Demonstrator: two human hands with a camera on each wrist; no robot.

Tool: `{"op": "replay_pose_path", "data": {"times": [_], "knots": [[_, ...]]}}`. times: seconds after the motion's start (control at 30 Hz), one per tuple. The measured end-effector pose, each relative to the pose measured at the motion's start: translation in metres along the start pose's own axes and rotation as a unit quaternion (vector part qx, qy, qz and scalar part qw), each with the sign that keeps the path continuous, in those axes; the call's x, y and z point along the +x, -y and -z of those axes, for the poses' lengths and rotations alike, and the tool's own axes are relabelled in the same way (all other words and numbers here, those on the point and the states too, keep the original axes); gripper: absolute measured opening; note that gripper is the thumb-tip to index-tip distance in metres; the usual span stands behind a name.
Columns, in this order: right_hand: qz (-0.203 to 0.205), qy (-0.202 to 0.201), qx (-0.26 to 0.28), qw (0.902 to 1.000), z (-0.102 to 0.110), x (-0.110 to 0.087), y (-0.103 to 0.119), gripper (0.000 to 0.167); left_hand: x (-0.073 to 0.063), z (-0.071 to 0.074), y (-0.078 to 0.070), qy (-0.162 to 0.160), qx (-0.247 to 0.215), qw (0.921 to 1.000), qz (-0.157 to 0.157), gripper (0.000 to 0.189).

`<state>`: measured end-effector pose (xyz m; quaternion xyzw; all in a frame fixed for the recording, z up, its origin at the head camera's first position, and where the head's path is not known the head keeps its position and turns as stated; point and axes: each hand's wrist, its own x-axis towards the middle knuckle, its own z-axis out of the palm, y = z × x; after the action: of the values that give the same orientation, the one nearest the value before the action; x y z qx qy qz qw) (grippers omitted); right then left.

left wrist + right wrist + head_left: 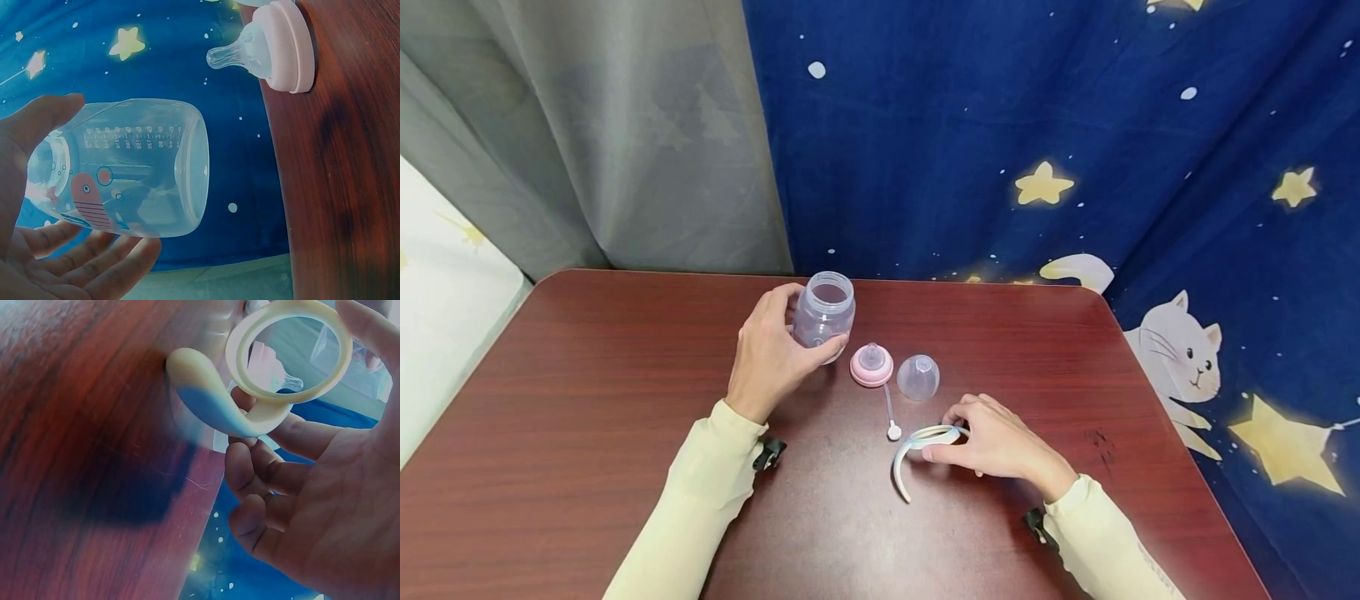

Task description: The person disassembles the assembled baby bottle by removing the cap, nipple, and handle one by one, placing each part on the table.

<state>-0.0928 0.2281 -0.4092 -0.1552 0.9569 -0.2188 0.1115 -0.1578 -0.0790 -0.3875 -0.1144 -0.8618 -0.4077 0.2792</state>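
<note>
My left hand [767, 354] grips a clear baby bottle [826, 315] near the back of the table, thumb on one side and fingers on the other. The bottle is upright with its mouth uncovered. A measuring scale and a pink fish print show on its wall [144, 169] in the left wrist view. With my right hand [1003, 442] I hold a cream bottle handle [901, 475], a ring with curved grips, one partly blue. Between the hands stands a teat in a pink collar [872, 371], its straw ending in a white weight [893, 432]. A clear dome cap [918, 377] sits beside it.
The dark red wooden table [625, 433] has rounded far corners. Behind it hang a blue curtain [925, 150] with stars and a cat, and a grey curtain [662, 150] at the left.
</note>
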Motion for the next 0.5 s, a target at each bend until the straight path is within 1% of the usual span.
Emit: {"op": "replay_pose_path", "data": {"times": [0.1,0.17,0.27,0.37,0.43,0.5], "knots": [[0.001,0.003,-0.005,1.0000,0.002,0.000,0.000,0.054,0.001,0.000,-0.001,0.002,-0.001,1.0000,-0.003,0.076],[-0.003,0.003,-0.010,0.9999,0.004,0.000,0.002,0.058,0.001,-0.001,-0.001,0.003,-0.003,1.0000,-0.003,0.076],[-0.007,-0.013,-0.019,0.9997,0.012,0.003,0.008,0.065,0.002,-0.002,-0.002,0.006,-0.004,1.0000,-0.003,0.076],[-0.001,-0.059,-0.007,0.9982,0.023,0.013,0.020,0.071,0.001,-0.003,-0.002,0.008,-0.004,0.9999,-0.006,0.075],[0.011,-0.099,0.018,0.9949,0.030,0.023,0.029,0.069,0.001,-0.004,-0.003,0.009,-0.003,0.9999,-0.009,0.076],[0.027,-0.136,0.059,0.9886,0.035,0.035,0.039,0.065,0.000,-0.005,-0.004,0.011,-0.007,0.9998,-0.012,0.075]]}}
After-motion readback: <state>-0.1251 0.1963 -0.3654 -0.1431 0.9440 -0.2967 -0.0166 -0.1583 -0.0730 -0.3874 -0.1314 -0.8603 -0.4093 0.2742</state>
